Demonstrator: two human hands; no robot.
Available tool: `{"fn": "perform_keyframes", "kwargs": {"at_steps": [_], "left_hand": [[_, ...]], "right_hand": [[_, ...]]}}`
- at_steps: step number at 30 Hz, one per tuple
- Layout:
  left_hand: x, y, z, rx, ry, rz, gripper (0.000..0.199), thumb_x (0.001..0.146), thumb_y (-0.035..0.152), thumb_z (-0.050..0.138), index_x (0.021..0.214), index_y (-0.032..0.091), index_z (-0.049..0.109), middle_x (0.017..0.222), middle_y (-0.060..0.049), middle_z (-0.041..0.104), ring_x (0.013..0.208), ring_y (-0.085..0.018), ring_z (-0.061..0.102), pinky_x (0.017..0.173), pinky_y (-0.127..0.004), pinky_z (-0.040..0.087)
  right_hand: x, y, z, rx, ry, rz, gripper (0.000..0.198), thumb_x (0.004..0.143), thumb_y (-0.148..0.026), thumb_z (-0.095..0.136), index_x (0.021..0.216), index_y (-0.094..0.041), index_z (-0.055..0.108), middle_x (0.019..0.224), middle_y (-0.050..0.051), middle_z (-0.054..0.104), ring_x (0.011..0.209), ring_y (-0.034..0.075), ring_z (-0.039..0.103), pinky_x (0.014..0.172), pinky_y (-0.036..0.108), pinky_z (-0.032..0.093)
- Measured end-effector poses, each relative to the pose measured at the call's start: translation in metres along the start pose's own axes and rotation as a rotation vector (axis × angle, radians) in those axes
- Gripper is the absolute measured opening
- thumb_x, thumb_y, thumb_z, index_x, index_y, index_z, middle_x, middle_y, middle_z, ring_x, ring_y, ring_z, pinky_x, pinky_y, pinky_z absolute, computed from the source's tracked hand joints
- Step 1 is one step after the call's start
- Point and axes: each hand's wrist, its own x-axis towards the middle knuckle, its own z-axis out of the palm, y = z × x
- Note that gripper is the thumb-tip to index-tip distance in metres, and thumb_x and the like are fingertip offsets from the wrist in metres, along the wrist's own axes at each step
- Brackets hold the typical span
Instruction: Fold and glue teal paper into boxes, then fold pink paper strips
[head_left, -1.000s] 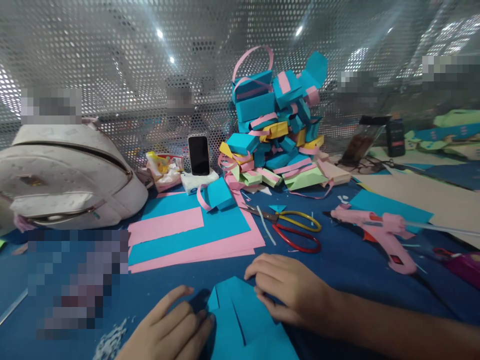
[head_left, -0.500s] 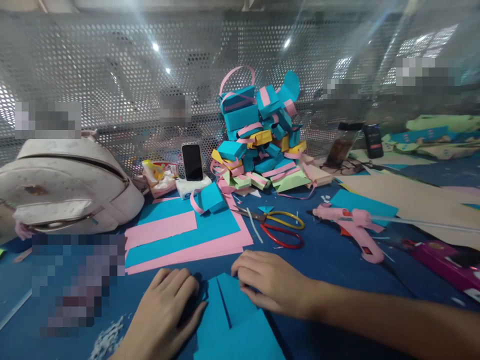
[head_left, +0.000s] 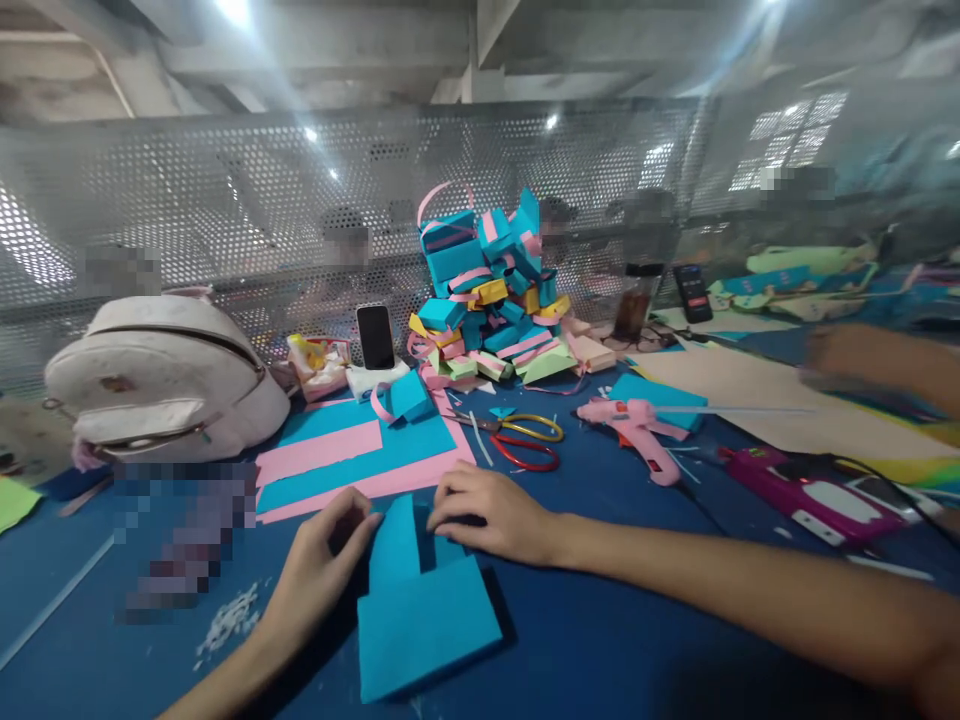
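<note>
A blue folded paper piece (head_left: 431,625) lies in front of me, its two flaps at the far end parted by a gap. My left hand (head_left: 334,550) has thumb and fingertips closed at the edge of the left flap, which is raised. On the other side, my right hand (head_left: 491,510) has its fingers bent over the right flap, partly hiding it. Beyond my hands are pink and blue sheets (head_left: 352,450). Scissors (head_left: 525,430) with a yellow and a red handle lie past my right hand, near a pink glue gun (head_left: 630,425).
A white backpack (head_left: 165,380) stands left. Behind the sheets rise a phone (head_left: 374,338) and a pile of small paper bags (head_left: 480,300). A magenta device (head_left: 810,495) lies right, near another person's arm (head_left: 885,360). White scraps (head_left: 229,620) sit front left.
The view has tilted up and turned slightly right. The left flap has been lifted, and the gap between the flaps is wider. Another person's arm has come in at the right.
</note>
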Motion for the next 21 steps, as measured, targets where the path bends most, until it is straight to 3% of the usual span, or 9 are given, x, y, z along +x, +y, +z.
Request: {"fn": "perform_keyframes", "kwargs": {"at_steps": [5, 9, 13, 21], "left_hand": [[0.001, 0.011, 0.009, -0.131, 0.025, -0.030, 0.032, 0.085, 0.046, 0.062, 0.072, 0.019, 0.051, 0.056, 0.008, 0.041, 0.047, -0.009, 0.039, 0.044, -0.018, 0.030], [0.006, 0.013, 0.014, -0.218, 0.059, -0.030, 0.029, 0.086, 0.045, 0.063, 0.076, 0.020, 0.052, 0.059, 0.008, 0.044, 0.050, -0.009, 0.041, 0.046, -0.018, 0.032], [0.017, 0.010, 0.015, -0.274, 0.078, -0.020, 0.029, 0.084, 0.042, 0.066, 0.075, 0.019, 0.052, 0.061, 0.007, 0.045, 0.054, -0.009, 0.040, 0.049, -0.017, 0.034], [0.002, -0.011, 0.021, -0.373, -0.050, -0.187, 0.037, 0.083, 0.054, 0.065, 0.084, 0.020, 0.052, 0.060, 0.008, 0.042, 0.048, -0.008, 0.035, 0.045, -0.018, 0.032]], "right_hand": [[0.009, -0.012, 0.006, 0.180, 0.066, 0.121, 0.011, 0.093, -0.028, 0.065, 0.094, -0.017, 0.068, 0.096, 0.004, 0.067, 0.096, 0.018, 0.056, 0.087, 0.030, 0.043], [0.022, -0.015, 0.009, 0.294, 0.129, 0.197, 0.029, 0.098, -0.037, 0.053, 0.080, -0.015, 0.060, 0.079, 0.000, 0.059, 0.076, 0.014, 0.054, 0.069, 0.024, 0.043], [0.036, -0.011, 0.017, 0.394, 0.224, 0.247, 0.036, 0.095, -0.041, 0.055, 0.069, -0.017, 0.049, 0.066, -0.005, 0.043, 0.064, 0.011, 0.043, 0.059, 0.022, 0.036], [0.031, -0.012, 0.027, 0.544, 0.309, 0.260, 0.029, 0.086, -0.040, 0.063, 0.070, -0.018, 0.055, 0.069, -0.003, 0.047, 0.067, 0.012, 0.044, 0.062, 0.024, 0.036]]}}
